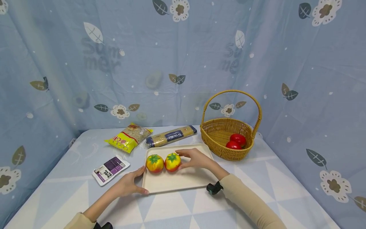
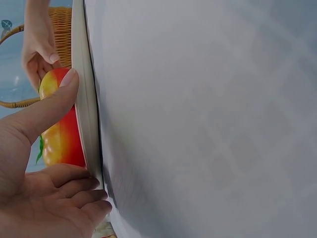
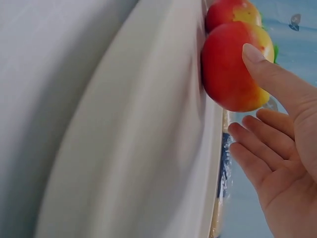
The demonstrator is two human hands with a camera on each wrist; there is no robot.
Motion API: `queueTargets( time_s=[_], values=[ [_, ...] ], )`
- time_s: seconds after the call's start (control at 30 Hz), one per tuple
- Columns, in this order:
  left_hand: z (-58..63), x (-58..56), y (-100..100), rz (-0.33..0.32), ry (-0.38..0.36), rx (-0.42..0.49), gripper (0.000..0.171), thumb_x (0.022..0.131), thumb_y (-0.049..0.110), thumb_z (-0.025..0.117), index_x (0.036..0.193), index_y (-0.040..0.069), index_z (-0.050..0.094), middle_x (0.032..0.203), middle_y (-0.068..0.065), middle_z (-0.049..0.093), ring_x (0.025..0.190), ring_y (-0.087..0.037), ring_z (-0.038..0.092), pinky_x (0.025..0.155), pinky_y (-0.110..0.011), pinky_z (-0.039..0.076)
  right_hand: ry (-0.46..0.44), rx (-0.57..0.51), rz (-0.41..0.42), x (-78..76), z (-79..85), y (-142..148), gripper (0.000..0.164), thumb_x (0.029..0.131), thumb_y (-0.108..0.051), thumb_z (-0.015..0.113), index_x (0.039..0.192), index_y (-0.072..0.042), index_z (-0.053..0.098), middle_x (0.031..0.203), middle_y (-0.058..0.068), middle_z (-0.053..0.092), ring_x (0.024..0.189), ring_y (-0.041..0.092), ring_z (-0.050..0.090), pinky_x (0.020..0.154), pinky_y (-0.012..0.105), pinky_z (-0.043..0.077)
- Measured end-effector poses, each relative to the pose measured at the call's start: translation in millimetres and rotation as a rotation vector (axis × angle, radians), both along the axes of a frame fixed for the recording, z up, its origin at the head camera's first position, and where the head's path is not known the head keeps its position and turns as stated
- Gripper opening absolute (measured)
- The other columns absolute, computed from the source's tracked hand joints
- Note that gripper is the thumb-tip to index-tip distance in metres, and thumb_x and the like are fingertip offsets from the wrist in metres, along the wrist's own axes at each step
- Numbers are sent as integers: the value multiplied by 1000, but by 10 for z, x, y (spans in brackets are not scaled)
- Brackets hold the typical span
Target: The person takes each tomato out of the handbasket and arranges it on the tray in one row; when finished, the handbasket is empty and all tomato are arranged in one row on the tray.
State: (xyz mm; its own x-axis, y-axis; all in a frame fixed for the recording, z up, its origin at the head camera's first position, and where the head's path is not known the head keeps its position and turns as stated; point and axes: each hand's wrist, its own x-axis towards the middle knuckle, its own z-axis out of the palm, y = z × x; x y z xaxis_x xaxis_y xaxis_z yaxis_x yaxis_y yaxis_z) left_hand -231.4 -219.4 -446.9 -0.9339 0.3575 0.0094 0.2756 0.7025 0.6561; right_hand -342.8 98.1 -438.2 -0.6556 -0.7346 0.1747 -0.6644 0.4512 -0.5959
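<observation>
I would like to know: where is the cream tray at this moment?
In the head view, the cream tray lies left of the wicker basket and just in front of the pasta packet, with the left hand at its left edge.

1. Tray [image 1: 177, 184]: cream, rectangular, rounded corners, low rim; I see it flat on the worktop [image 1: 177, 210].
2. Left fruit [image 1: 155, 165]: round, yellow shading to red, green leafy top; I log it upright at the tray's left side.
3. Right fruit [image 1: 172, 164]: same colouring, upright, just beside it.

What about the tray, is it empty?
No, two yellow-and-red fruits sit side by side on the tray.
</observation>
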Motion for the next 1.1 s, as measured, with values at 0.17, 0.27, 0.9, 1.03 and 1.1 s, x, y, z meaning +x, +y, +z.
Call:
queueTargets(
  time_s=[0.17, 0.27, 0.9, 1.03, 1.1],
  values=[
    [3, 4, 1, 2, 2, 3, 108, 63, 35, 89, 143, -12, 33, 149, -27, 30, 136, -47, 28, 111, -58, 24, 16, 40, -24, 16, 58, 87, 69, 82, -29, 78, 140, -4, 50, 138, 11, 54, 120, 23, 57, 103, 36, 45],
    [12, 9, 3, 1, 4, 4, 108, 63, 36, 89, 142, -12, 33, 148, -28, 30, 135, -47, 28, 111, -58, 24, 13, 42, -27, 29, 102, 147, 68, 82, -27, 79, 139, -3, 51, 137, 10, 55, 121, 24, 56, 103, 38, 45],
    [5, 5, 3, 2, 0, 7, 108, 63, 35, 89, 142, -12, 33, 149, -27, 30, 136, -47, 28, 111, -58, 24, 160, 168, -119, 109, 512, 581, 53, 80, -36, 78, 124, -10, 65, 121, 4, 67, 110, 20, 62, 92, 34, 53],
    [2, 4, 1, -1, 3, 6, 108, 62, 35, 89, 142, -12, 33, 149, -27, 30, 136, -47, 28, 111, -58, 24, 178, 166, -124, 134, 624, 656, 53, 80, -32, 79, 125, -9, 65, 122, 4, 66, 105, 19, 63, 89, 35, 54],
    [1, 4, 2, -2, 3, 6, 109, 62, 35, 89, 143, -12, 33, 149, -27, 30, 136, -47, 28, 111, -58, 24, 187, 173, -134, 140, 669, 692, 54, 80, -33, 79, 126, -10, 64, 123, 4, 66, 98, 17, 63, 84, 32, 55]
  ],
)
